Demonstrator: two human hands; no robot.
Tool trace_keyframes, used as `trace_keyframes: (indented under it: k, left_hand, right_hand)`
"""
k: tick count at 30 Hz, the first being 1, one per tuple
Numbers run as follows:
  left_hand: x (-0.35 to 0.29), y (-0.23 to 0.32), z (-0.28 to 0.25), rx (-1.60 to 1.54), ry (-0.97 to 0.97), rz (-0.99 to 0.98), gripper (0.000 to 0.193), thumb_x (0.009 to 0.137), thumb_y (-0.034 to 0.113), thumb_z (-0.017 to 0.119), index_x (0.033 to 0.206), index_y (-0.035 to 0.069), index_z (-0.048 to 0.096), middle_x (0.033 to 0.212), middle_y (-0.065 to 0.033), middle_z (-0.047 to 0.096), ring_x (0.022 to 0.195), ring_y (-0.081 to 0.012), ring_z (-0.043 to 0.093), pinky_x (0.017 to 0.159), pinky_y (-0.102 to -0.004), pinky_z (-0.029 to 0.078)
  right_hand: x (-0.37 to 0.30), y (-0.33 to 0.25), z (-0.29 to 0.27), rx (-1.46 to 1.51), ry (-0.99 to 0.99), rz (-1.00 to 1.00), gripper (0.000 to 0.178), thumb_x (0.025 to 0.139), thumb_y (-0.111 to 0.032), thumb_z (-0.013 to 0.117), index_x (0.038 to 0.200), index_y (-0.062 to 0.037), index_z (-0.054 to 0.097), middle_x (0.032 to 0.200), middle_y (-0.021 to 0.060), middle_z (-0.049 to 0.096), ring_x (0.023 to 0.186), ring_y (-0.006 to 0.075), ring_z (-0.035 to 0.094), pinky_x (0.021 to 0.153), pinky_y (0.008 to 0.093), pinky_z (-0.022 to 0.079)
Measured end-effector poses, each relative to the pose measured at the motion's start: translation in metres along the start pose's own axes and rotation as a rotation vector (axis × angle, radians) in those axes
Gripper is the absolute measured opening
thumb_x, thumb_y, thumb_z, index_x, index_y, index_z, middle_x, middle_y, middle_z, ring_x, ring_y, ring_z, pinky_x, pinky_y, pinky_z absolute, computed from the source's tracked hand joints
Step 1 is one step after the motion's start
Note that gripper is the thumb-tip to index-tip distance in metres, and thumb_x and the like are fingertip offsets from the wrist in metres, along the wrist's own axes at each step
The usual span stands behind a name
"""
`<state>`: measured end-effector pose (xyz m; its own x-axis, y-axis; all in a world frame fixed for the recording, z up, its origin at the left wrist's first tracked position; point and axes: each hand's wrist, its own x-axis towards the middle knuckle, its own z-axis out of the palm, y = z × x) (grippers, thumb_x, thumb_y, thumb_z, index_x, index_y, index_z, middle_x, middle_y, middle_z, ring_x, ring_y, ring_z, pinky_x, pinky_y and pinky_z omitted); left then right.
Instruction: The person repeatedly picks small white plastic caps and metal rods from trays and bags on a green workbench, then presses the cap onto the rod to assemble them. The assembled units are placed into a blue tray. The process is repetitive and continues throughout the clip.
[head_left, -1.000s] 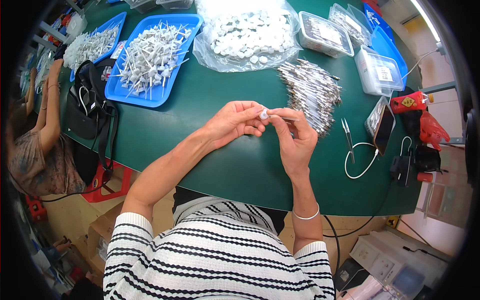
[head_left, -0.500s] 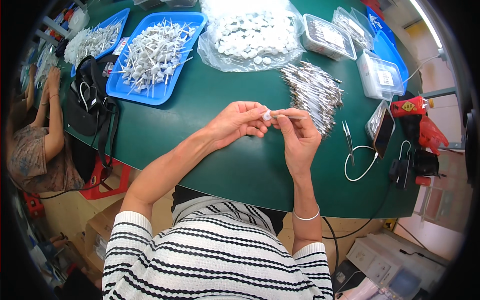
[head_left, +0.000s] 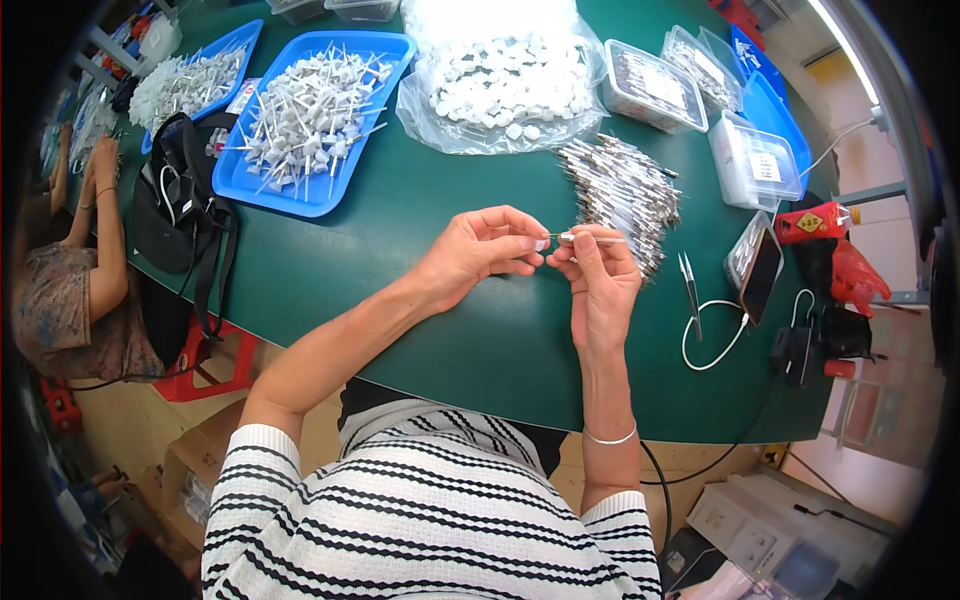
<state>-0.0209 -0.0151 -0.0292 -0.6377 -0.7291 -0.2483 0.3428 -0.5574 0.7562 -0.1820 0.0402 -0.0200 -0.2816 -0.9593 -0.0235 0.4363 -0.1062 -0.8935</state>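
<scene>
Over the green table, my left hand point(head_left: 488, 247) pinches a small white plastic cap point(head_left: 541, 244) between thumb and fingertips. My right hand point(head_left: 602, 268) holds a thin metal rod point(head_left: 566, 237), its slim tip pointing left at the cap. Whether tip and cap touch is too small to tell. Just beyond my right hand lies a pile of similar metal rods point(head_left: 625, 195). Farther back, a clear plastic bag point(head_left: 420, 118) is spread open with many loose white caps point(head_left: 510, 85) on it. At the back left, a blue tray point(head_left: 228, 178) holds white caps with rods in them.
Tweezers point(head_left: 690, 290), a white cable point(head_left: 700, 362) and a phone point(head_left: 764, 270) lie to the right. Lidded clear boxes point(head_left: 655, 85) stand at the back right. A black backpack point(head_left: 170, 230) sits at the left edge, near another person's arm point(head_left: 108, 240).
The rod in my right hand now shows a slim tip toward the cap, and my hands are slightly farther apart at the fingertips. The view has shifted a little.
</scene>
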Motion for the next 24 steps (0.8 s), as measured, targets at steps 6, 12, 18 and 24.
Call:
trace_keyframes:
  k: [6,12,18,24]
  left_hand:
    - [-0.001,-0.005,0.003,0.09,0.02,0.107,0.016,0.086,0.009,0.064,0.1,0.002,0.061,0.095,-0.0045,0.063,0.084,-0.0091,0.061,0.075,-0.0224,0.052]
    - [-0.001,-0.005,0.002,0.074,0.062,0.107,0.015,0.086,0.013,0.066,0.096,0.003,0.061,0.093,-0.0037,0.062,0.082,-0.0092,0.061,0.073,-0.0225,0.052]
    - [0.0,-0.005,0.0,0.048,0.068,0.089,0.014,0.086,0.014,0.066,0.094,0.003,0.061,0.091,-0.0035,0.062,0.08,-0.0093,0.061,0.07,-0.0225,0.053]
    - [0.0,-0.005,-0.001,0.047,0.065,0.103,0.014,0.085,0.013,0.066,0.094,0.003,0.061,0.088,-0.0035,0.062,0.076,-0.0092,0.061,0.069,-0.0222,0.053]
  right_hand:
    - [-0.001,0.006,0.002,0.027,0.023,0.022,0.01,0.088,-0.01,0.063,0.093,-0.0012,0.062,0.081,0.0077,0.066,0.071,0.012,0.064,0.066,0.0251,0.054]
    - [-0.003,0.012,0.004,-0.021,0.002,0.006,0.011,0.088,-0.01,0.064,0.094,-0.0011,0.062,0.081,0.0073,0.066,0.071,0.0113,0.064,0.066,0.0233,0.053]
    - [-0.004,0.015,0.005,0.003,-0.004,0.031,0.011,0.088,-0.009,0.064,0.095,-0.0009,0.062,0.082,0.0076,0.066,0.072,0.0121,0.064,0.068,0.0239,0.053]
    - [-0.005,0.015,0.006,0.062,-0.009,0.074,0.011,0.087,-0.008,0.064,0.095,-0.0008,0.062,0.083,0.008,0.066,0.073,0.013,0.064,0.068,0.0252,0.053]
